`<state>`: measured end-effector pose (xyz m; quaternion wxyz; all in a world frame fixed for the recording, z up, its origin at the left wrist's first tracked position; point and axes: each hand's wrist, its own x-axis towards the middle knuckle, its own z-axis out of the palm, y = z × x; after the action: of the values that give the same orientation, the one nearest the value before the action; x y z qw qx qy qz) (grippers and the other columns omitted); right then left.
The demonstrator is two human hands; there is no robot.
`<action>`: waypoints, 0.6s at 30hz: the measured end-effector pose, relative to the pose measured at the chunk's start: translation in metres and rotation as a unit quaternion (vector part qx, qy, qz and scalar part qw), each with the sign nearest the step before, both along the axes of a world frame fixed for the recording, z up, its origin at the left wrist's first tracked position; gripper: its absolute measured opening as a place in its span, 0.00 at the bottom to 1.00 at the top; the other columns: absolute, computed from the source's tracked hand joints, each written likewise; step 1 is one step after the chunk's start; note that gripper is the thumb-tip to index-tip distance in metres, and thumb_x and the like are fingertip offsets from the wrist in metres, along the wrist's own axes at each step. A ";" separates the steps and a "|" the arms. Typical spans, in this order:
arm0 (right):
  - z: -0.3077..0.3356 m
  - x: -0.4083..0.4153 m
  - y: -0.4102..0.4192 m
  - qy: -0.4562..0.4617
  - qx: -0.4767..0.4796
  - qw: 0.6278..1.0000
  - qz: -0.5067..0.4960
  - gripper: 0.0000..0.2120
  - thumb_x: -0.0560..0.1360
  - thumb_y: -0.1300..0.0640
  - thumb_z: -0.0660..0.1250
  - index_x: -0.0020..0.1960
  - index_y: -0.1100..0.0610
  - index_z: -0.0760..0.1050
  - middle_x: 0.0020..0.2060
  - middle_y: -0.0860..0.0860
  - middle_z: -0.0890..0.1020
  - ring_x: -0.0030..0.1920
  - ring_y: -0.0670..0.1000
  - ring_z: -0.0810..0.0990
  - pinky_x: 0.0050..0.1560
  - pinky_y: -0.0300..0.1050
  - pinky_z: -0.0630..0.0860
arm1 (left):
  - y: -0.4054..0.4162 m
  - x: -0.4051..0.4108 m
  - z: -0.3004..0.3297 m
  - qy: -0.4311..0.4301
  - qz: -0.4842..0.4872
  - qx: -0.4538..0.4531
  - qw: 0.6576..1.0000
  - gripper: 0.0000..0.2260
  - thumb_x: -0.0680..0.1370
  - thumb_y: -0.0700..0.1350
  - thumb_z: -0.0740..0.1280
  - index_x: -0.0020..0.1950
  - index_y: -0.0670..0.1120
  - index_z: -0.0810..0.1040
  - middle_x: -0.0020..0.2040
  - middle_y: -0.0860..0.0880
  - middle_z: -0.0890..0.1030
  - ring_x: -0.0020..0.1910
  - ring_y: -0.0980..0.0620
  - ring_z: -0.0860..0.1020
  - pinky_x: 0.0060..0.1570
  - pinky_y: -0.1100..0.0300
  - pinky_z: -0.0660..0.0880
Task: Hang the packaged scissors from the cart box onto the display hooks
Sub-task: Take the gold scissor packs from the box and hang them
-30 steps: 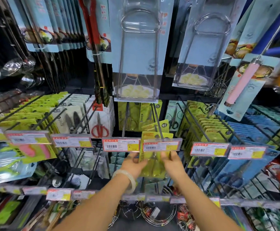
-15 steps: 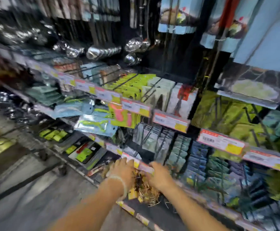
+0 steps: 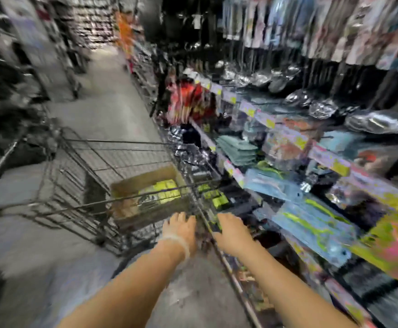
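— Two hands, both empty? The left hand [image 3: 181, 229] shows its fingers [image 3: 178, 217] straight and loosely spread; the right hand [image 3: 232, 230] is too blurred to tell.

— Where are the packaged scissors [image 3: 163, 191]?

— Ahead and slightly left, yellow-green packs lying in the cardboard box [image 3: 134, 185] inside the wire cart [image 3: 75, 176]. I judge the left nearer.

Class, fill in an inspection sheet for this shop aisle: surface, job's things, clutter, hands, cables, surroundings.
Surface: grey aisle floor.
Job's things: cardboard box in the wire cart, yellow-green packs inside; display hooks not made out in the blur.
Clutter: mixed packaged goods on the shelves.
Hands: left hand and right hand reach toward the cart, fingers straight, holding nothing.
Cables: nothing seen.
Surroundings: aisle racks, heavily blurred.
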<state>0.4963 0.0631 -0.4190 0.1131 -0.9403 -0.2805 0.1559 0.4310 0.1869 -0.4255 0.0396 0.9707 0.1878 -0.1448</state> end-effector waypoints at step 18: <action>-0.044 0.143 0.262 0.063 -0.012 0.987 0.150 0.23 0.77 0.51 0.63 0.69 0.57 0.65 0.67 0.56 0.69 0.67 0.57 0.68 0.68 0.53 0.67 | 0.233 0.080 -0.026 0.004 0.201 -0.050 0.978 0.27 0.77 0.52 0.63 0.74 0.47 0.59 0.74 0.43 0.59 0.74 0.43 0.56 0.73 0.47 0.57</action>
<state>0.6393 0.3253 -0.4634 0.0944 -0.8770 -0.4090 0.2337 0.5107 0.4196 -0.4510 0.1158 0.9094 0.3716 -0.1468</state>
